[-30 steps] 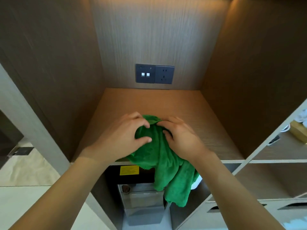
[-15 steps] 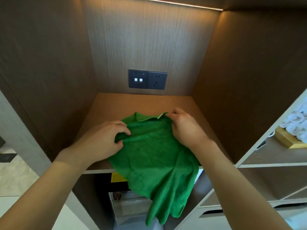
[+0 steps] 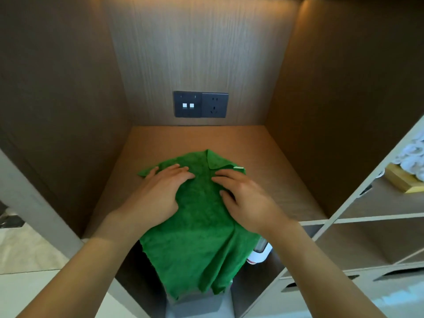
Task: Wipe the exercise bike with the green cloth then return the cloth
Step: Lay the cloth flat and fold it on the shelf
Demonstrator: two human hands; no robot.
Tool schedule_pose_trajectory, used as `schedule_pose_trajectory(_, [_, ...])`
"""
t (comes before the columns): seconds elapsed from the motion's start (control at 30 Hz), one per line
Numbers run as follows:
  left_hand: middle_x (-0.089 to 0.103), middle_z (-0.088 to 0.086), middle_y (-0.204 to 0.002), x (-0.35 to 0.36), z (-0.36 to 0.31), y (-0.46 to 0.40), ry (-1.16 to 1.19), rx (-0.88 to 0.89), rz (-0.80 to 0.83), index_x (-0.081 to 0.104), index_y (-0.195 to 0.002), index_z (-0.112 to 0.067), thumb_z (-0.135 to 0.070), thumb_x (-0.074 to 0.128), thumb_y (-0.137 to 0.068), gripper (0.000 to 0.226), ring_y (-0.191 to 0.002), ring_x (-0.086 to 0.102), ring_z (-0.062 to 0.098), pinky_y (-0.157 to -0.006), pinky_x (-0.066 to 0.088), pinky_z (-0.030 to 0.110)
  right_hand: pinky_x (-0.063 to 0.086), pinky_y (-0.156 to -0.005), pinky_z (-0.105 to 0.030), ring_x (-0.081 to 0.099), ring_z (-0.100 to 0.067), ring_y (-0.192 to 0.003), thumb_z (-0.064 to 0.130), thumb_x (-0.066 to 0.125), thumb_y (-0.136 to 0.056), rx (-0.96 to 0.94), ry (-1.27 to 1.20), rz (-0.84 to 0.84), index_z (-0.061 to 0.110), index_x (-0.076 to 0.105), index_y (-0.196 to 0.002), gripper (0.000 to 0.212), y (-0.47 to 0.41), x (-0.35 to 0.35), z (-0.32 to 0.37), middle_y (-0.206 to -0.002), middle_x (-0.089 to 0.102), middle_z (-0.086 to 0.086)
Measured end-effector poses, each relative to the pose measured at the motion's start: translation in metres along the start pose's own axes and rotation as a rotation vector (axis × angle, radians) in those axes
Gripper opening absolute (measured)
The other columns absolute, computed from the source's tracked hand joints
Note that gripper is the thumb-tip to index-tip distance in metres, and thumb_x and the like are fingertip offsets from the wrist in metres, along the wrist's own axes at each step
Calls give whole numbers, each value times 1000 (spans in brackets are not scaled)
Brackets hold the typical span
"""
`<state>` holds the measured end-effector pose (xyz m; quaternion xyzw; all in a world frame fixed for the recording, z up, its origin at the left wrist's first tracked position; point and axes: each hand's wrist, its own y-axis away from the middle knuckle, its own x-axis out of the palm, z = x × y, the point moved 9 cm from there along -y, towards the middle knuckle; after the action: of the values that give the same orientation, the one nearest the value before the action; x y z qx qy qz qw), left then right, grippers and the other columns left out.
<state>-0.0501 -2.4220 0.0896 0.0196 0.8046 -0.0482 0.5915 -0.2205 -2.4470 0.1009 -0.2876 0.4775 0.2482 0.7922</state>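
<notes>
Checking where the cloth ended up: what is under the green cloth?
The wooden shelf lies under the green cloth; its front half overhangs the edge, covering the compartment below.

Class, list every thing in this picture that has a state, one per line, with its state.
green cloth: spread on the shelf, front part hanging over the edge.
left hand: flat, pressing the cloth.
right hand: fingers on the cloth.
shelf: open-fronted, lit from above.
wall socket: nothing plugged in.

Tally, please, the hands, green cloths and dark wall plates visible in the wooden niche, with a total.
Hands: 2, left hand and right hand, both flat on the cloth
Green cloth: 1
Dark wall plates: 2, switch plate and socket plate
Total: 5
</notes>
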Motion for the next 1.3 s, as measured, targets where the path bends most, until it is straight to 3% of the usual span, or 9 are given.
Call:
schedule_pose_trajectory(0.13, [25,-18,-168,-3,6,18,115,53,-10,48,-150,-40,8,52,-91,76,-157,19,9,-130,18,42,24,-123,-27,37,-20,-150,27,54,-104,126,27,32,14,50,-154,52,6,-5,-19,-162,43,-3])
schedule_pose_trajectory(0.3, [33,-23,-156,-7,6,39,196,18,-110,46,-149,-39,-8,56,-98,60,-141,35,3,-110,29,17,50,-102,-42,57,-25,-120,26,57,-95,95,218,-45,14,67,-135,42,22,-12,-17,-129,62,-2])
schedule_pose_trajectory(0.43, [46,-10,-154,-10,-4,33,62,-10,-168,44,-154,-27,-29,48,-106,49,-140,41,9,-115,34,28,45,-111,-39,53,-24,-134,32,54,-101,91,166,15,17,58,-146,47,4,-6,-20,-147,55,-1])
schedule_pose_trajectory(0.57, [47,-6,-157,-11,0,20,2,-78,-136,38,-157,-26,-48,45,-107,55,-142,46,16,-115,41,41,27,-127,-38,31,-25,-156,48,47,-108,215,145,76,17,40,-161,61,-17,-7,-48,-169,34,-7])
schedule_pose_trajectory(0.77, [27,-7,-170,-4,14,2,-158,-175,5,29,-162,-30,-71,28,-102,73,-160,17,18,-126,17,62,24,-126,-45,27,-24,-157,43,37,-111,221,380,-39,19,40,-159,54,-8,-11,-42,-168,36,-4])
schedule_pose_trajectory(0.83, [24,-4,-172,0,10,-3,-185,-180,35,29,-163,-26,-75,26,-100,80,-161,13,19,-127,13,61,19,-128,-43,26,-22,-158,40,42,-110,120,294,-77,20,42,-159,53,-1,-8,-25,-167,37,-1])
schedule_pose_trajectory(0.93, [14,-1,-175,9,4,0,-158,-179,41,20,-166,-23,-75,25,-99,85,-161,9,20,-129,12,54,6,-130,-31,11,-15,-162,49,40,-110,64,23,69,25,31,-165,60,9,11,-12,-173,23,6])
schedule_pose_trajectory(1.1, [-4,-11,-175,18,16,19,-36,-85,61,4,-167,-34,-83,7,-87,93,-160,-7,10,-130,0,40,-5,-129,-26,-7,-5,-161,72,25,-98,78,72,216,31,11,-168,82,22,15,-29,-176,1,13])
schedule_pose_trajectory(1.3, [-5,-12,-175,18,25,-3,-67,-80,102,3,-167,-37,-85,8,-85,95,-161,-7,10,-131,1,42,-7,-125,-23,-7,-6,-161,78,22,-93,56,80,272,31,9,-169,90,6,14,-36,-176,-1,12])
